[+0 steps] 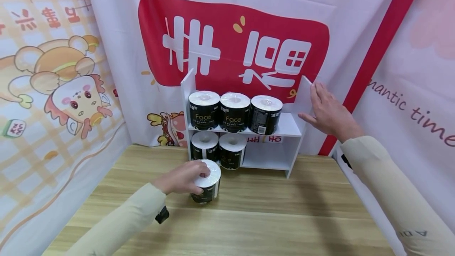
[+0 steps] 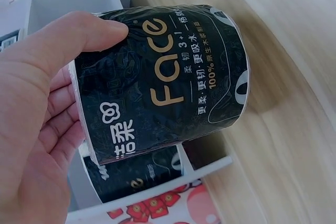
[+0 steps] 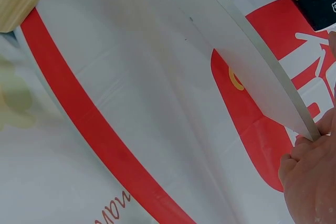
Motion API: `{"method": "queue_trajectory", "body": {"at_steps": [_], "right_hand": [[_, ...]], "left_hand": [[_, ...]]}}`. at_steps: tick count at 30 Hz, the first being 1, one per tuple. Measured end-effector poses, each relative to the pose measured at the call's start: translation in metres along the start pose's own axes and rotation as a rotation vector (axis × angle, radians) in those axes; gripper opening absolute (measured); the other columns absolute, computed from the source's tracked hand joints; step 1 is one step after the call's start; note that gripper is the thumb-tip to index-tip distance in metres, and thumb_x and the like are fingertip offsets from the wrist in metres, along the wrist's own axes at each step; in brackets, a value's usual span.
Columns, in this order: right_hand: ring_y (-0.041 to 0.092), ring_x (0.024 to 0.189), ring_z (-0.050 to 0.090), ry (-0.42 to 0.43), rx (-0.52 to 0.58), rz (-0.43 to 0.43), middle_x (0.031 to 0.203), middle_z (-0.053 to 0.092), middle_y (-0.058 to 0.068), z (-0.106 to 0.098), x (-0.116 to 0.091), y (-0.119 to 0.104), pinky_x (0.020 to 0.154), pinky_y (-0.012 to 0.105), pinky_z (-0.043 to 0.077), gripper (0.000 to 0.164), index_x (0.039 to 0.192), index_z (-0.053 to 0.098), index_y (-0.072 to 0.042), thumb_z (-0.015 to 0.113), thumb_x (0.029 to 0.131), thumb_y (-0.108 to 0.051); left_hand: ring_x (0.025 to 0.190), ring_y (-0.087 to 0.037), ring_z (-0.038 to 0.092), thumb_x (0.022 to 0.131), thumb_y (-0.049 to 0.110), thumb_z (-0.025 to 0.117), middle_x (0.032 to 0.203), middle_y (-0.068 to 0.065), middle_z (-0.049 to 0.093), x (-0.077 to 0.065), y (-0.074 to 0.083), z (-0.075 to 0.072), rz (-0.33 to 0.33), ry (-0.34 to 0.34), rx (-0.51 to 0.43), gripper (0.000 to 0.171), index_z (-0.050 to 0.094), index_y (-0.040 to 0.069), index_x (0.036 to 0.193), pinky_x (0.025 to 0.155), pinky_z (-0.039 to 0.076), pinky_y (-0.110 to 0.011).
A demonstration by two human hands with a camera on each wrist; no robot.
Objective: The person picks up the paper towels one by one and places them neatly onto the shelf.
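Note:
My left hand (image 1: 183, 177) grips a toilet paper roll (image 1: 209, 196) in black "Face" wrapping, its thumb on the printed side and its fingers at the white top end. This roll is in front of the lower left part of a small white shelf (image 1: 266, 161), close over the table. My right hand (image 1: 330, 113) holds the upper edge of the shelf's right side panel (image 1: 303, 96), fingers along the outer face. Three matching rolls (image 1: 234, 118) stand in a row on the upper board. Two more rolls (image 1: 231, 157) stand below, at the left and middle.
The shelf stands at the back of a wood-grain table (image 1: 256, 224). Behind it hangs a white cloth (image 1: 117, 74) with a large red printed panel (image 1: 227, 31). Patterned cloths (image 1: 32, 110) enclose the left and right sides.

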State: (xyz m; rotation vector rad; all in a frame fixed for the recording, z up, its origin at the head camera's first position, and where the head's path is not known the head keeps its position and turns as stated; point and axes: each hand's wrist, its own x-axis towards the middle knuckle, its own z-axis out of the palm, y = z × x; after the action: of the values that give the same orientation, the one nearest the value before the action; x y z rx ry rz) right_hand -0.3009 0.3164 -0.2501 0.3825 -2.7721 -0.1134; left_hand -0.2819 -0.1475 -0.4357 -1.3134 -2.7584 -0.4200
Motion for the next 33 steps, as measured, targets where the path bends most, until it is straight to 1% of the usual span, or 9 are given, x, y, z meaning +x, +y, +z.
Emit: {"method": "queue_trajectory", "body": {"at_steps": [5,9,12,17,21,25,29,33], "right_hand": [[0.051,0.159,0.016,0.001,0.005,0.002,0.174,0.011,0.028,0.000,-0.001,0.000,0.114,0.069,0.042,0.116,0.169,0.002,-0.002,0.075,0.092,-0.050],[0.051,0.160,0.015,0.001,0.001,0.001,0.174,0.010,0.028,0.001,-0.001,0.000,0.115,0.070,0.041,0.115,0.169,0.003,-0.002,0.074,0.093,-0.050],[0.050,0.160,0.015,-0.002,0.007,0.001,0.174,0.010,0.028,0.001,-0.001,-0.001,0.116,0.070,0.041,0.115,0.169,0.002,-0.002,0.074,0.093,-0.050],[0.051,0.160,0.015,-0.006,0.015,0.001,0.174,0.009,0.028,0.001,0.000,-0.001,0.116,0.070,0.039,0.116,0.169,0.001,-0.003,0.074,0.093,-0.050],[0.051,0.160,0.013,-0.012,0.014,0.001,0.175,0.007,0.028,0.000,0.000,-0.001,0.116,0.071,0.039,0.116,0.169,-0.001,-0.003,0.073,0.093,-0.052],[0.051,0.160,0.013,-0.012,0.009,0.000,0.174,0.007,0.029,-0.001,-0.001,0.000,0.114,0.071,0.041,0.116,0.169,-0.001,-0.002,0.072,0.094,-0.052],[0.052,0.159,0.014,-0.008,0.007,0.001,0.174,0.008,0.029,0.000,0.000,0.001,0.113,0.071,0.042,0.116,0.169,0.000,-0.002,0.073,0.093,-0.053],[0.051,0.160,0.015,0.002,0.008,0.002,0.174,0.009,0.029,0.001,0.000,0.002,0.113,0.071,0.042,0.116,0.169,0.001,-0.002,0.073,0.093,-0.052]], "left_hand": [[0.090,-0.010,0.052,0.074,0.016,0.088,0.097,0.005,0.063,0.010,0.008,0.000,0.026,0.004,-0.013,0.030,0.070,0.016,0.098,0.078,0.051,-0.024],[0.092,-0.010,0.053,0.075,0.018,0.088,0.100,0.005,0.064,0.016,0.014,-0.001,0.033,0.007,-0.024,0.032,0.070,0.016,0.103,0.081,0.051,-0.026],[0.093,-0.010,0.052,0.076,0.019,0.087,0.101,0.005,0.064,0.020,0.018,-0.001,0.041,-0.001,-0.030,0.033,0.070,0.016,0.104,0.083,0.050,-0.026],[0.092,-0.010,0.051,0.076,0.018,0.087,0.099,0.005,0.062,0.027,0.024,0.000,0.064,-0.012,-0.045,0.030,0.068,0.016,0.100,0.080,0.050,-0.023],[0.094,-0.009,0.052,0.078,0.018,0.087,0.102,0.005,0.062,0.034,0.031,-0.001,0.067,-0.030,-0.053,0.031,0.069,0.016,0.103,0.081,0.051,-0.023],[0.092,-0.009,0.050,0.078,0.018,0.087,0.099,0.005,0.060,0.044,0.039,-0.002,0.087,-0.038,-0.043,0.030,0.068,0.015,0.100,0.079,0.048,-0.023],[0.090,-0.010,0.048,0.077,0.018,0.087,0.094,0.004,0.056,0.054,0.045,-0.003,0.115,-0.045,-0.026,0.029,0.064,0.016,0.094,0.076,0.042,-0.023],[0.089,-0.010,0.046,0.077,0.017,0.086,0.092,0.003,0.053,0.064,0.052,-0.003,0.145,-0.048,-0.020,0.029,0.061,0.015,0.091,0.077,0.039,-0.024]]}}
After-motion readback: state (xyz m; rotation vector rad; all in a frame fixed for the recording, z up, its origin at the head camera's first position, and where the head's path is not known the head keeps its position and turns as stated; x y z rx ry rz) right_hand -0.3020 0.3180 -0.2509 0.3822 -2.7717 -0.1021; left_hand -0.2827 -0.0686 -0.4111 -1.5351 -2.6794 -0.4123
